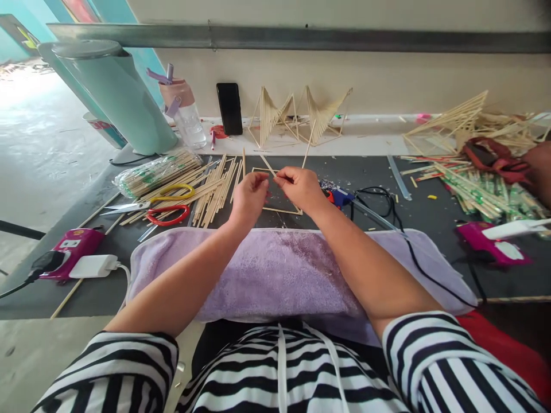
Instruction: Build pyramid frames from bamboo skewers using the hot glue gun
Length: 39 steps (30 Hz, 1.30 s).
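Both my hands meet over a thin stick frame [282, 211] on the dark tabletop. My right hand [297, 184] pinches a wooden stick [267, 164], which slants up and left from its fingertips. Close beside it, my left hand [250, 198] has its fingers drawn together; whatever they hold is too small to make out. Another stick [309, 148] rises behind my right hand. Loose sticks [215, 198] are piled left of my left hand. A blue glue gun [342, 198] lies right of my right hand.
Scissors [167, 215] and a bagged stick bundle [148, 175] lie left. A purple towel [275, 275] covers the near edge. Behind stand a phone [229, 109], a bottle [185, 117] and stick models [318, 117]. Power strips [71, 249] and cables flank the workspace; a person's hand shows far right.
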Available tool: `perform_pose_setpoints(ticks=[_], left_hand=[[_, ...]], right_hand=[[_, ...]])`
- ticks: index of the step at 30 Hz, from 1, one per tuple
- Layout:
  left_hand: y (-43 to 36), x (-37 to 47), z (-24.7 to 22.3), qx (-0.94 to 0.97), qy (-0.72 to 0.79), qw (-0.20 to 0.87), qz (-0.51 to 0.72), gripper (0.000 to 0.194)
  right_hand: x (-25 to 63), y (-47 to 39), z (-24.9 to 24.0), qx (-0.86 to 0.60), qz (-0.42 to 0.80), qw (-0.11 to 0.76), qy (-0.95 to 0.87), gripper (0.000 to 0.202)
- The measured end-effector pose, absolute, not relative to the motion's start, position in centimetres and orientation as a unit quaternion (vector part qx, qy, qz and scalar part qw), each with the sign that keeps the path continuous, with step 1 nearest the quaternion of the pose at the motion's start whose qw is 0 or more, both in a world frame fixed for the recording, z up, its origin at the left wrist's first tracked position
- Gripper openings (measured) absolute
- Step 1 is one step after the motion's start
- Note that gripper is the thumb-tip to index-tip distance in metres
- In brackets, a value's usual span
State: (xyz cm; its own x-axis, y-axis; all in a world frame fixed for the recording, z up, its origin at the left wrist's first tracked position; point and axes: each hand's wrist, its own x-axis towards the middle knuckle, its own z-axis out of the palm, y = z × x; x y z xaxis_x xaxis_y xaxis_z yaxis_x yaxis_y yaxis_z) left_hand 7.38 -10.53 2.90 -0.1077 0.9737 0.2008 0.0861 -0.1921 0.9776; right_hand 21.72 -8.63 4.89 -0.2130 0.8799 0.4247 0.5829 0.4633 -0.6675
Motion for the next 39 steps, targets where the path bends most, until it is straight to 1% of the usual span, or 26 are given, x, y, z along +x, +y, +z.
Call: perform_pose_setpoints(ticks=[4,5,6,8,11,12,14,16,18,20,25,28,31,34,36,39], left_hand=[[-8.9,4.6,3.4,0.534,0.503,0.153,0.662,0.012],[-8.3,3.9,3.7,0.523,0.506,0.119,0.675,0.013],[-7.7,3.3,4.0,0.52,0.507,0.106,0.68,0.014],[-6.6,2.5,4.4,0.535,0.495,0.13,0.673,0.016],[-6.0,2.6,4.7,0.567,0.476,0.199,0.642,0.017],[-6.2,2.8,4.8,0.568,0.477,0.2,0.64,0.018],[-7.3,3.5,4.9,0.557,0.491,0.156,0.652,0.019],[-8.7,4.2,4.8,0.552,0.5,0.097,0.66,0.016],[-9.7,4.6,4.5,0.576,0.496,0.1,0.642,0.01],[-9.8,4.7,4.2,0.582,0.491,0.118,0.637,0.009],[-9.3,4.2,4.1,0.524,0.486,0.093,0.693,0.011],[-9.6,4.3,4.1,0.563,0.492,0.087,0.658,0.008],[-9.1,3.9,3.8,0.548,0.486,0.109,0.672,0.008],[-7.4,3.1,3.4,0.512,0.472,0.165,0.698,0.018],[-6.4,2.8,3.4,0.52,0.463,0.205,0.688,0.022],[-6.1,3.1,3.7,0.542,0.462,0.236,0.661,0.02]], right_hand=[[21.8,-8.5,4.8,-0.486,0.19,0.405,-0.751,0.015],[21.8,-8.5,4.7,-0.487,0.19,0.406,-0.75,0.015],[21.8,-8.6,4.7,-0.488,0.191,0.405,-0.749,0.016],[21.8,-8.6,4.6,-0.491,0.191,0.403,-0.749,0.016],[21.7,-8.7,4.5,-0.492,0.189,0.401,-0.75,0.016],[21.7,-8.7,4.5,-0.492,0.188,0.401,-0.75,0.016],[21.7,-8.6,4.5,-0.492,0.187,0.4,-0.75,0.017],[21.7,-8.6,4.5,-0.489,0.187,0.401,-0.751,0.017],[21.8,-8.5,4.5,-0.486,0.186,0.402,-0.753,0.017],[21.9,-8.5,4.5,-0.487,0.181,0.401,-0.754,0.017],[22.0,-8.4,4.5,-0.503,0.175,0.394,-0.749,0.018],[22.0,-8.5,4.6,-0.501,0.177,0.395,-0.749,0.018],[22.0,-8.5,4.5,-0.495,0.178,0.398,-0.752,0.018],[22.0,-8.5,4.5,-0.489,0.175,0.399,-0.756,0.019],[22.0,-8.5,4.4,-0.49,0.175,0.399,-0.755,0.019],[21.9,-8.6,4.5,-0.491,0.175,0.4,-0.754,0.019]])
